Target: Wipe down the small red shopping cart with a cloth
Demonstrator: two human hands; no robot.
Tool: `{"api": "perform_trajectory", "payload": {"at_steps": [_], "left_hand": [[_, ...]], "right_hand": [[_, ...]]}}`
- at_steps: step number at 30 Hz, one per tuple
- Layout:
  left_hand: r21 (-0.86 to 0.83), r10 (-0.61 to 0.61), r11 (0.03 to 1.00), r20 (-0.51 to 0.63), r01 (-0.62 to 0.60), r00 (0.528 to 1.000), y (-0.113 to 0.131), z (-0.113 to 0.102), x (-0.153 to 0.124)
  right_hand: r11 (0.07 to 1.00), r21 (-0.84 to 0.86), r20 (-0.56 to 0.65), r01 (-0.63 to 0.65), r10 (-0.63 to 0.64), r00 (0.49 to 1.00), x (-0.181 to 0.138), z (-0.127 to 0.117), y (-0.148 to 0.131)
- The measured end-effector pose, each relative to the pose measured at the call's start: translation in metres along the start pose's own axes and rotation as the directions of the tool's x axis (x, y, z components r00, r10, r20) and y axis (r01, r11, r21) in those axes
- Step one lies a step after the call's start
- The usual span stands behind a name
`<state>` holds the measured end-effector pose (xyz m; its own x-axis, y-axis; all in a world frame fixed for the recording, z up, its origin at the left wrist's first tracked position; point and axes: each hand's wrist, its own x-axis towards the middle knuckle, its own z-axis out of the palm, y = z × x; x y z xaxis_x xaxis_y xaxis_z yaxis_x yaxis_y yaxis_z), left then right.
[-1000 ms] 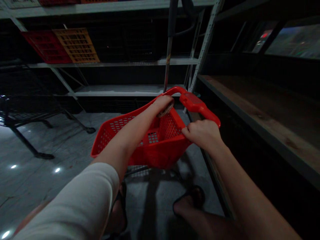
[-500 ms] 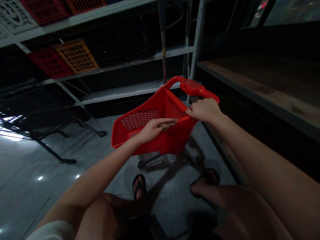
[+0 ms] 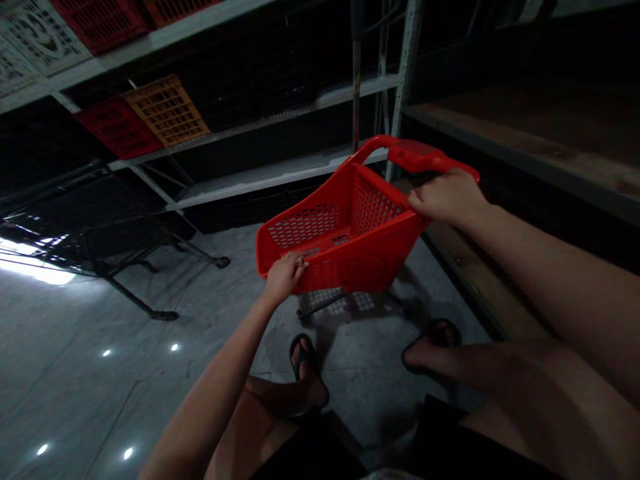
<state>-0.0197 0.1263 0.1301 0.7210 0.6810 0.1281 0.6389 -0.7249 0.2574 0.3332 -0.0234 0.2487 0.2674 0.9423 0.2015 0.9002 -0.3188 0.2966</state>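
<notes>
A small red plastic shopping cart (image 3: 350,257) stands on the grey floor in front of me, its basket perforated and its thick handle (image 3: 420,157) at the upper right. My right hand (image 3: 447,198) is closed round the handle. My left hand (image 3: 284,275) grips the near left rim of the basket, with a small brownish thing pinched under its fingers that I cannot make out. My knees and both sandalled feet show below the cart.
Metal shelving (image 3: 260,177) runs along the back, with an orange crate (image 3: 167,110) and a red crate (image 3: 117,127) on it. A wooden shelf (image 3: 525,140) lines the right side. A dark wire rack on wheels (image 3: 100,247) stands at the left.
My left hand slid from the handle end down along the basket rim to its near left corner. The cart shifted right and the view sank lower, showing my knees.
</notes>
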Motion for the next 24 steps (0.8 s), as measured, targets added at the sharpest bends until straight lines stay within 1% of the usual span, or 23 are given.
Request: {"api": "perform_trajectory", "payload": {"at_steps": [1, 3, 4, 6, 8, 9, 10, 12, 14, 15, 17, 18, 20, 21, 22, 23, 24], "left_hand": [[0.045, -0.020, 0.999, 0.011, 0.019, 1.000, 0.004, 0.002, 0.001], [0.096, -0.052, 0.994, 0.020, 0.050, 0.998, 0.013, 0.005, 0.003], [0.105, -0.068, 0.992, 0.020, 0.066, 0.997, 0.016, 0.006, 0.004], [0.115, -0.094, 0.989, 0.013, 0.092, 0.995, 0.022, 0.009, 0.005], [0.106, -0.109, 0.989, 0.010, 0.107, 0.994, 0.026, 0.010, 0.007], [0.089, -0.115, 0.990, 0.009, 0.114, 0.993, 0.028, 0.010, 0.009], [0.063, -0.126, 0.990, 0.008, 0.125, 0.992, 0.031, 0.011, 0.010], [-0.002, -0.163, 0.987, 0.005, 0.163, 0.987, 0.038, 0.012, 0.015], [-0.079, -0.195, 0.978, -0.003, 0.194, 0.981, 0.046, 0.016, 0.019], [-0.129, -0.200, 0.972, -0.009, 0.197, 0.980, 0.050, 0.018, 0.021], [-0.241, -0.171, 0.958, -0.037, 0.157, 0.985, 0.058, 0.023, 0.024], [-0.291, -0.135, 0.950, -0.066, 0.110, 0.989, 0.061, 0.025, 0.026], [-0.332, -0.034, 0.943, -0.154, -0.020, 0.987, 0.062, 0.028, 0.031], [-0.321, 0.024, 0.943, -0.191, -0.086, 0.981, 0.060, 0.028, 0.035], [-0.301, 0.077, 0.944, -0.205, -0.137, 0.976, 0.056, 0.027, 0.038], [-0.286, 0.117, 0.944, -0.185, -0.167, 0.976, 0.050, 0.025, 0.042], [-0.280, 0.139, 0.944, -0.131, -0.172, 0.982, 0.042, 0.023, 0.044]], "right_hand": [[1.000, -0.003, -0.099, -0.008, 0.007, 0.995, -0.006, 0.002, -0.006], [0.999, 0.031, -0.275, -0.006, 0.014, 0.961, -0.019, 0.012, -0.026], [0.997, 0.062, -0.330, 0.037, -0.014, 0.944, -0.027, 0.020, -0.040], [0.967, 0.138, -0.375, 0.216, -0.151, 0.915, -0.042, 0.039, -0.076], [0.889, 0.229, -0.375, 0.397, -0.297, 0.878, -0.054, 0.058, -0.116], [0.862, 0.271, -0.376, 0.429, -0.315, 0.871, -0.058, 0.065, -0.134], [0.851, 0.308, -0.375, 0.426, -0.303, 0.876, -0.060, 0.070, -0.150], [0.873, 0.352, -0.372, 0.337, -0.199, 0.906, -0.058, 0.072, -0.173], [0.908, 0.354, -0.346, 0.226, -0.097, 0.933, -0.049, 0.068, -0.183], [0.920, 0.343, -0.319, 0.192, -0.078, 0.945, -0.043, 0.064, -0.184], [0.928, 0.334, -0.232, 0.163, -0.087, 0.969, -0.030, 0.056, -0.182], [0.923, 0.348, -0.172, 0.162, -0.107, 0.979, -0.023, 0.053, -0.179], [0.892, 0.424, -0.056, 0.156, -0.146, 0.988, -0.010, 0.048, -0.175], [0.865, 0.479, -0.025, 0.150, -0.157, 0.987, -0.005, 0.046, -0.174], [0.829, 0.540, -0.022, 0.143, -0.155, 0.988, -0.001, 0.046, -0.172], [0.791, 0.597, -0.042, 0.131, -0.132, 0.990, 0.002, 0.046, -0.171], [0.759, 0.642, -0.073, 0.108, -0.080, 0.994, 0.002, 0.047, -0.170]]}}
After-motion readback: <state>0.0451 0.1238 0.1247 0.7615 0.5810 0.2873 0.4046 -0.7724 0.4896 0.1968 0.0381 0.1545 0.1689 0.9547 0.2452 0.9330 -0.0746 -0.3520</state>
